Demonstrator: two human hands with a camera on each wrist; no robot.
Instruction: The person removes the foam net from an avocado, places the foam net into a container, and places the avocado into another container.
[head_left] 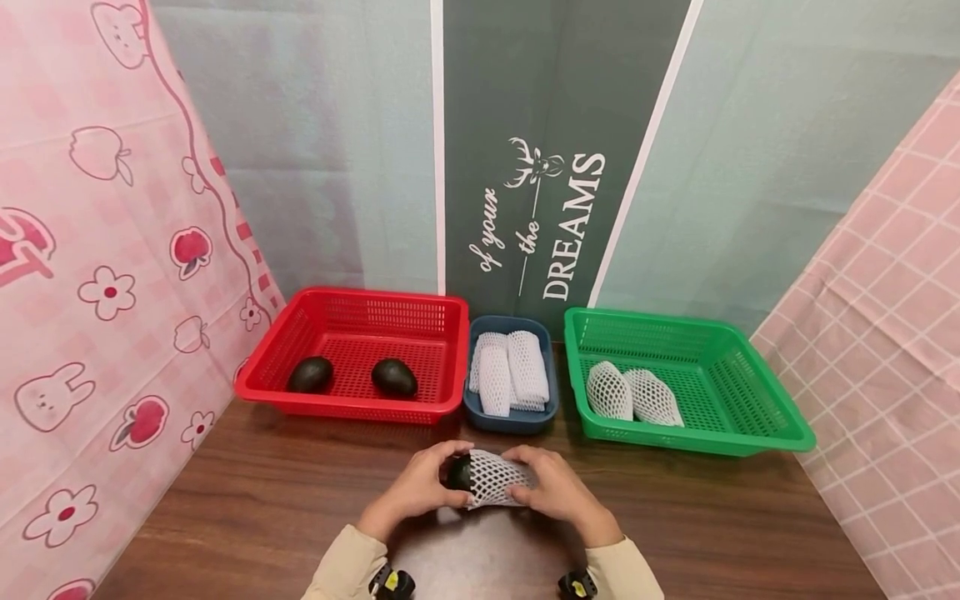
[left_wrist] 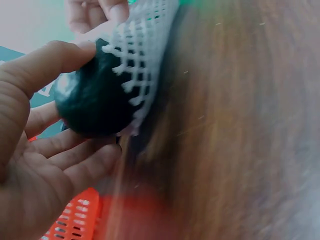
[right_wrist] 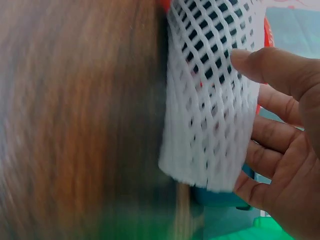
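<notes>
Between the two hands, above the wooden table, is a dark avocado (left_wrist: 92,97) partly inside a white foam net sleeve (head_left: 495,479). My left hand (head_left: 422,486) holds the avocado's bare end, thumb on one side and fingers curved round the other. On the right, my right hand (head_left: 553,485) grips the net sleeve (right_wrist: 212,105) with thumb and fingers on opposite sides. The avocado's dark skin shows through the mesh in the right wrist view, while the sleeve's far end hangs past it.
A red basket (head_left: 352,410) at back left holds two bare avocados (head_left: 393,377). Folded net sleeves (head_left: 528,367) lie in a blue bin (head_left: 512,423) at the middle. The green basket (head_left: 690,437) at back right contains two net-covered avocados (head_left: 609,392). Patterned cloths hang around the table.
</notes>
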